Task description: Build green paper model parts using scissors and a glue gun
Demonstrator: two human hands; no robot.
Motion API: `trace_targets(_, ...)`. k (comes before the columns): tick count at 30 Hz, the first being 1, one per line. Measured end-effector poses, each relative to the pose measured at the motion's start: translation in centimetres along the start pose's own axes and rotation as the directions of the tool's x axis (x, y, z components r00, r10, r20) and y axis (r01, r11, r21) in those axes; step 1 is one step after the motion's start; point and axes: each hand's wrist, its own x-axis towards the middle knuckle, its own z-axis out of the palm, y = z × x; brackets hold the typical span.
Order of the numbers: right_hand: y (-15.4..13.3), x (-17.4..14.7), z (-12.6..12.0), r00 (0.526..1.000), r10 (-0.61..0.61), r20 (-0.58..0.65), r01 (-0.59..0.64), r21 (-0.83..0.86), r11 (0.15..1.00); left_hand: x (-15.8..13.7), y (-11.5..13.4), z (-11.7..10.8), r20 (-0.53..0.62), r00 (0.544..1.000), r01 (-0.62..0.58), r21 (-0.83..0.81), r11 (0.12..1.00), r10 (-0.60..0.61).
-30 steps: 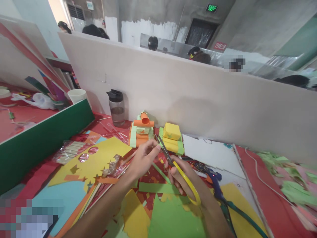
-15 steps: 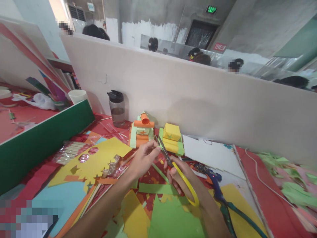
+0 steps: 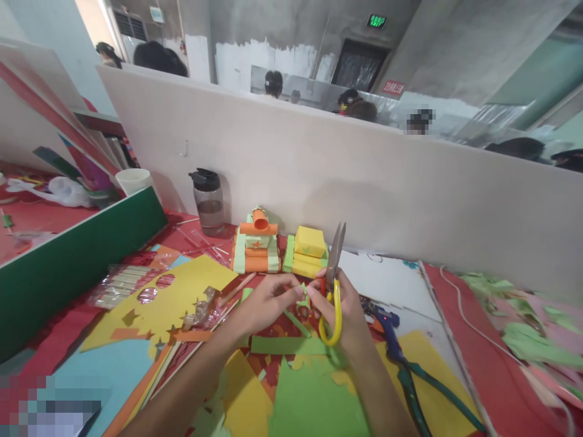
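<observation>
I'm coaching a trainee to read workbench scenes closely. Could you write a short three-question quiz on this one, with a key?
1. Multiple choice: what does the right hand hold?
A) a paintbrush
B) yellow-handled scissors
C) a ruler

2. True or false: the left hand has its fingertips at a small green piece.

3. Fill in: in the picture, a dark-lidded ____ stands to the left of the orange-and-green model.

Key: 1 B; 2 true; 3 bottle.

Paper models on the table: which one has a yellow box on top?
The yellow-and-green model, nearer the scissors; the orange-and-green model has orange tubes on top.
</observation>
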Motion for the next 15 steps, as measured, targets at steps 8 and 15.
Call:
trace_targets(8, 0.4, 0.2, -0.3, 1.0, 0.0, 0.025, -0.002, 0.058, 0.998, 0.4, -1.2, -0.5, -0.036, 0.998, 0.058, 0.033, 0.998, -0.056)
trace_targets(15, 0.3, 0.4, -0.2, 1.0, 0.002, 0.017, -0.003, 0.039, 0.999, 0.1, -1.2, -1.0, -0.036, 0.999, -0.033, -0.047, 0.998, 0.031)
